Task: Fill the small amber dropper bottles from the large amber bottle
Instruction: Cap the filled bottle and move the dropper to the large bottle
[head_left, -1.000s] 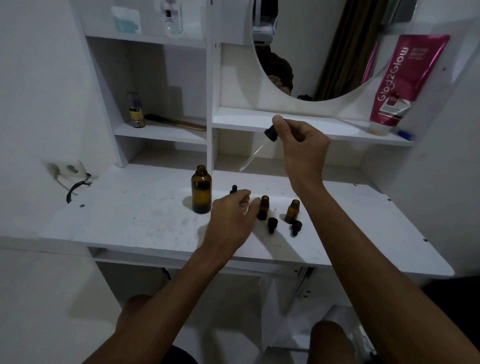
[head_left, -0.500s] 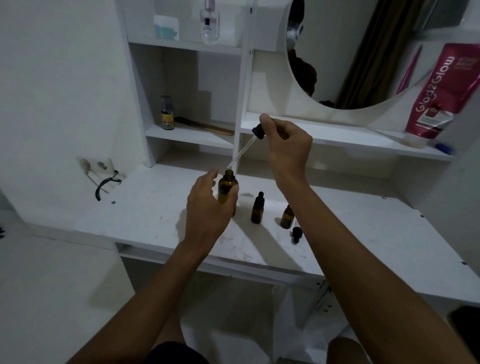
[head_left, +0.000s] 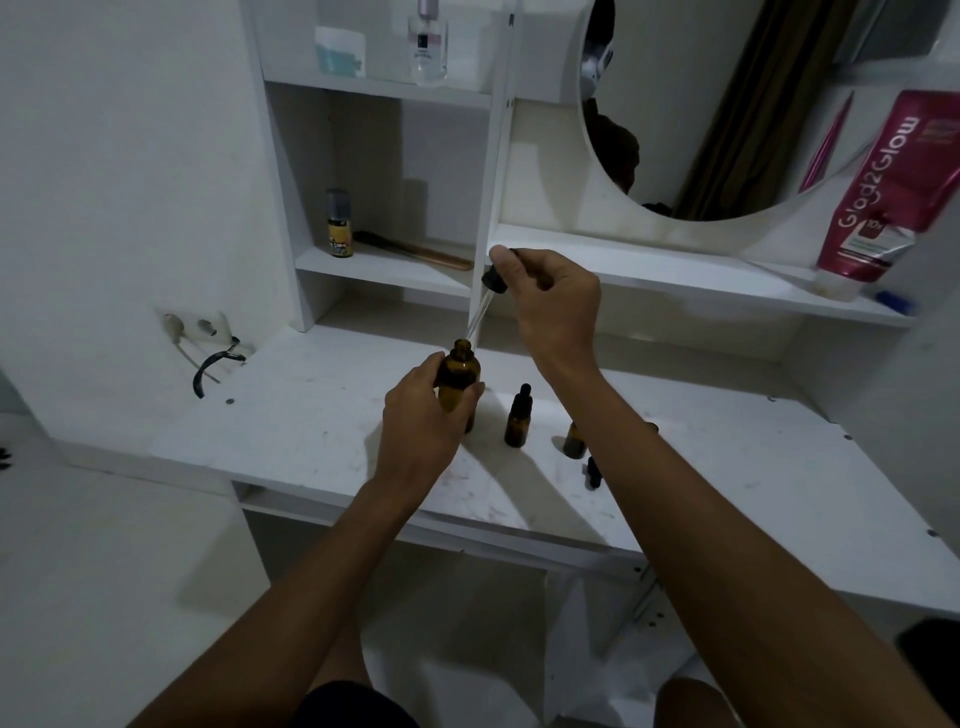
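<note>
The right forearm (head_left: 649, 467) covers most of a small amber bottle (head_left: 573, 446) on the surface; the left hand (head_left: 423, 421) hides the large bottle's (head_left: 460, 374) lower body, so its liquid level can't be read, and the pink tube (head_left: 883, 187) runs off the right edge

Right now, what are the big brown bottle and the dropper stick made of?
The large amber bottle, held in the left hand, looks like brown glass: smooth, see-through and glossy, though tinted plastic is possible. The dropper in the right hand has a clear thin tube, probably glass, and a matte black top that looks like rubber.
</note>
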